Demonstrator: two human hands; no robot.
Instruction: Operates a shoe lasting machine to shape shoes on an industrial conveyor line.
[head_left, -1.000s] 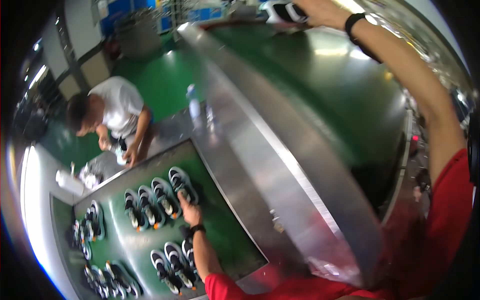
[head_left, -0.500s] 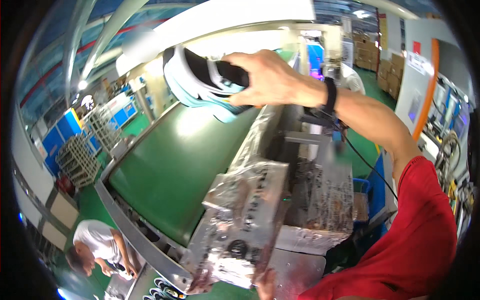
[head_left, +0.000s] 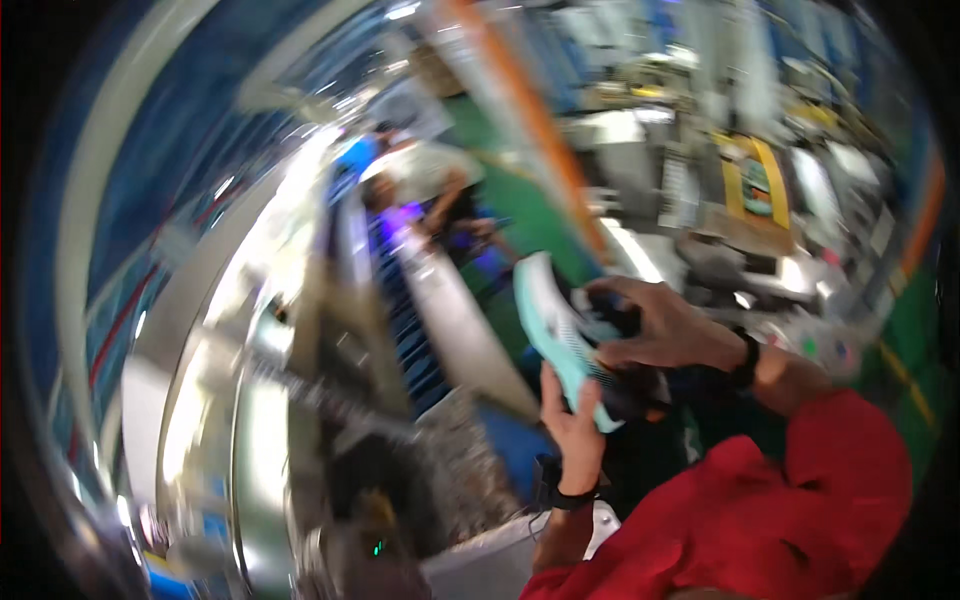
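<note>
A black sneaker with a white and mint-green sole (head_left: 545, 323) is held between both hands, tilted, its sole side turned toward the left. From the right, my right hand (head_left: 655, 325) grips the dark upper with thumb and fingers. My left hand (head_left: 575, 425) holds the sole from below, fingers pressed along its lower edge. Both wrists wear dark bands. Motion smears the picture, so the shoe's finer details do not show.
To the left runs a pale machine line with a bright lit strip (head_left: 262, 430). A blue-black roller conveyor (head_left: 415, 345) lies ahead, with a person in a white top (head_left: 425, 172) beside it. An orange post (head_left: 530, 110) and a cluttered workbench (head_left: 745, 235) stand to the right.
The view has swung right, away from the green belt. The shoe, first in my right hand alone above the belt, is now lower and nearer my body, with my left hand on it too.
</note>
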